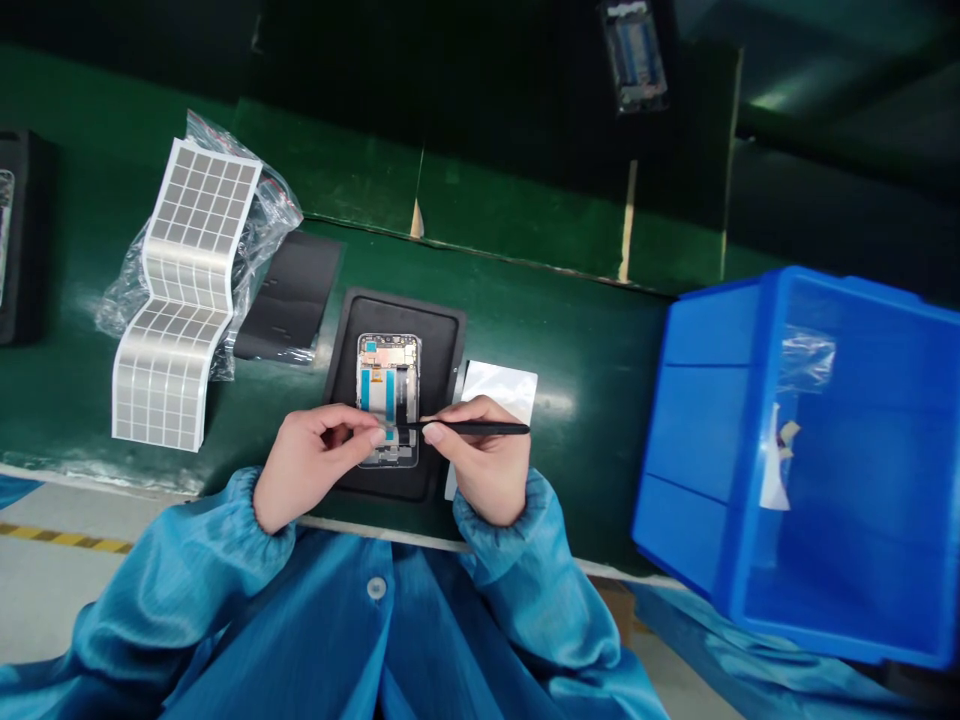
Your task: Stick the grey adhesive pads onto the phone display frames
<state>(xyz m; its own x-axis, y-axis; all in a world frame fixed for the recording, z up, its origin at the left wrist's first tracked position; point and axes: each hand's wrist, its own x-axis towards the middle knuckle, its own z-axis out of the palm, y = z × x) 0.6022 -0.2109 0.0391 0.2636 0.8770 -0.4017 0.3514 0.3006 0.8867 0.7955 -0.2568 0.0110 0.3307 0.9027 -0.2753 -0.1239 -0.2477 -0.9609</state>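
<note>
A phone frame (387, 375) with its inner parts exposed lies in a black tray (442, 345) on the green work surface. My left hand (311, 465) rests at the frame's lower left, fingers curled, thumb and forefinger pressing on the frame's lower edge. My right hand (484, 465) grips black tweezers (480, 428) like a pen. Their tip reaches left onto the lower part of the frame, close to my left fingertips. Both arms wear blue sleeves.
A folded strip of grey square stickers (184, 300) lies on a clear plastic bag at the left, beside a black sheet (292, 295). A white card (501, 385) sits right of the tray. A large blue bin (810, 460) stands at the right.
</note>
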